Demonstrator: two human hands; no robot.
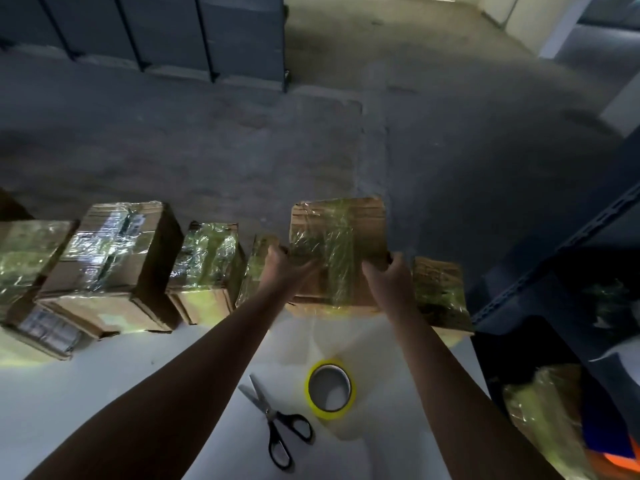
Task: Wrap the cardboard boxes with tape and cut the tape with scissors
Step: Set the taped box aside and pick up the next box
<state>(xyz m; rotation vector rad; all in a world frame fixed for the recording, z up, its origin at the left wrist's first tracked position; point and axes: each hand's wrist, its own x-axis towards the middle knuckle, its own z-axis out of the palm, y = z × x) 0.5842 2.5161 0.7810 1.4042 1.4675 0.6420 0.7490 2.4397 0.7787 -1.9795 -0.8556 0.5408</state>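
A cardboard box [337,244] wrapped in shiny yellowish tape is held up over the far edge of the white table [138,368]. My left hand [280,268] grips its left side and my right hand [388,275] grips its right side. On the table nearer to me lie black-handled scissors [277,420], blades slightly apart, and a roll of yellow tape [330,388] lying flat.
Several taped boxes stand in a row along the table's far edge: a large one [114,265], a smaller one [207,268], another at the far left [24,258] and one at the right [440,292]. A dark shelf [561,306] with more wrapped goods stands at the right.
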